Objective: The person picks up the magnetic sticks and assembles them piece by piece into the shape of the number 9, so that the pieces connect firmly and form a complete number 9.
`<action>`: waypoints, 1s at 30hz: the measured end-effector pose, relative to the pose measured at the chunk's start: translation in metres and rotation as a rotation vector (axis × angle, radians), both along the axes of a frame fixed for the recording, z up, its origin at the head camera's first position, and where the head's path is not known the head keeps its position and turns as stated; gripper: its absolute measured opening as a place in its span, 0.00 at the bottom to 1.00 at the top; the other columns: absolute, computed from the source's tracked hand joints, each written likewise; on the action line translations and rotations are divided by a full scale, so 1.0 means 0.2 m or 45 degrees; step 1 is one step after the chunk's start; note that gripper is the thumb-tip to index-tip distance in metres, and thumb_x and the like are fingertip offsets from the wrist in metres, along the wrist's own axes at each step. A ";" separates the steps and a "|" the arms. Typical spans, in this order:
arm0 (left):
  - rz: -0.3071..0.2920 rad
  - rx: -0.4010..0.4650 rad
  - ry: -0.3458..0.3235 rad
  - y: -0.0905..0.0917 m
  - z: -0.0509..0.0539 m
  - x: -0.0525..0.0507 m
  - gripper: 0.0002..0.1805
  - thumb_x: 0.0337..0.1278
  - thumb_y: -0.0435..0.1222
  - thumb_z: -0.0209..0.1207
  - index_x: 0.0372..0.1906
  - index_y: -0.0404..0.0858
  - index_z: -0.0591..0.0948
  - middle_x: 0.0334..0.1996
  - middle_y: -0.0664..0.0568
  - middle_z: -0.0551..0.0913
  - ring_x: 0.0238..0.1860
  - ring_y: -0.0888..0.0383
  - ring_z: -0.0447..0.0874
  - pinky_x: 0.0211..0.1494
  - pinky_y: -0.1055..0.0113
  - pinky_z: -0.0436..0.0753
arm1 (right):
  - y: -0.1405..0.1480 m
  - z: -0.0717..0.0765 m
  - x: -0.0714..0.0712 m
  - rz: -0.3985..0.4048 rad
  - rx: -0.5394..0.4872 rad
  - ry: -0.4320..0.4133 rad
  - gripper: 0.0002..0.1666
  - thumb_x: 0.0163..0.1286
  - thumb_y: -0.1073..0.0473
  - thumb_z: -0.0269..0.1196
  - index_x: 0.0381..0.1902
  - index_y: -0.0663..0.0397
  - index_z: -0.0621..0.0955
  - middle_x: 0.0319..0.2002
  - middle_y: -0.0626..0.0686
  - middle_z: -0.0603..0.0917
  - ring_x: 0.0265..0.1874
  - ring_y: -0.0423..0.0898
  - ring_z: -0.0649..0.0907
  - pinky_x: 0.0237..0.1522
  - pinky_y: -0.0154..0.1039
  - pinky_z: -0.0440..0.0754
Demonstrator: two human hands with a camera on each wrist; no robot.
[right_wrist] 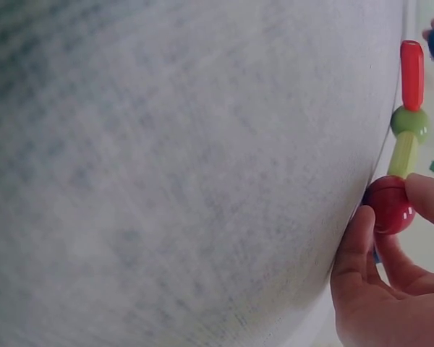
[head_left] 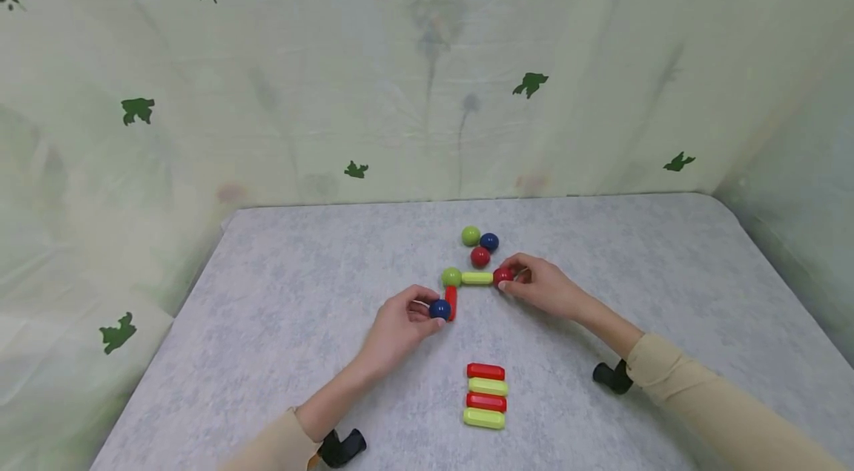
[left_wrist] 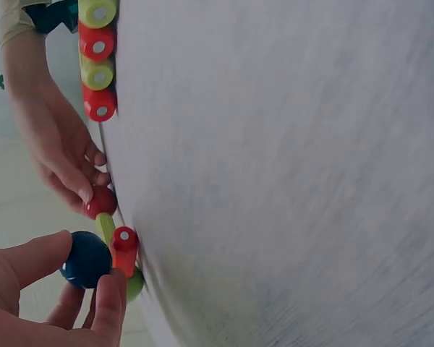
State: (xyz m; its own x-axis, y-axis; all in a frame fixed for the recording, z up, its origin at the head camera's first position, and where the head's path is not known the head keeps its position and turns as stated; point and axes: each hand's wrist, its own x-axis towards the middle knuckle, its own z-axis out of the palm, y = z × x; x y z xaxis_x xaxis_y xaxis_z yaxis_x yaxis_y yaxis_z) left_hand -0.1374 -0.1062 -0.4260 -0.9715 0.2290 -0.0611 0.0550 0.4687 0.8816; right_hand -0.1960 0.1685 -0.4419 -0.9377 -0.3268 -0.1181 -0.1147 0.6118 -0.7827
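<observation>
Between thumb and fingers my left hand (head_left: pixel 400 321) pinches a blue ball (left_wrist: pixel 87 259), close beside the near end of a red stick (head_left: pixel 451 302). That stick runs to a green ball (head_left: pixel 451 277) at the corner. From the corner, a yellow-green stick (head_left: pixel 477 278) reaches right to a red ball (right_wrist: pixel 390 205), which my right hand (head_left: pixel 543 285) grips with thumb and fingertips. In the left wrist view the red stick's free end shows a round metal spot, apart from the blue ball.
Behind the joined pieces lie a loose green ball (head_left: pixel 471 236), a blue ball (head_left: pixel 489 242) and a red ball (head_left: pixel 480 257). Nearer the front, several red and yellow-green sticks (head_left: pixel 486 402) lie in a row. A printed curtain (head_left: pixel 427 85) hangs behind the table (head_left: pixel 287 256).
</observation>
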 end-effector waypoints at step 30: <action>-0.071 0.032 -0.031 0.02 -0.08 0.07 0.16 0.54 0.32 0.69 0.48 0.38 0.79 0.40 0.48 0.78 0.36 0.55 0.74 0.36 0.68 0.76 | -0.35 0.05 0.17 0.197 0.080 0.281 0.16 0.68 0.65 0.63 0.53 0.49 0.83 0.44 0.45 0.83 0.36 0.40 0.79 0.41 0.36 0.80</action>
State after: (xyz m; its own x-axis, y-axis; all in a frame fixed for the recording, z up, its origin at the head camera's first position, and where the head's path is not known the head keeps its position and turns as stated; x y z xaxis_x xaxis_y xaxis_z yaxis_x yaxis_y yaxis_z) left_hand -0.1243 -0.1030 -0.4422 -0.9554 0.2847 -0.0779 0.0592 0.4434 0.8944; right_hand -0.1624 0.0979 -0.4313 -0.8826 -0.4664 0.0592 -0.3741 0.6205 -0.6892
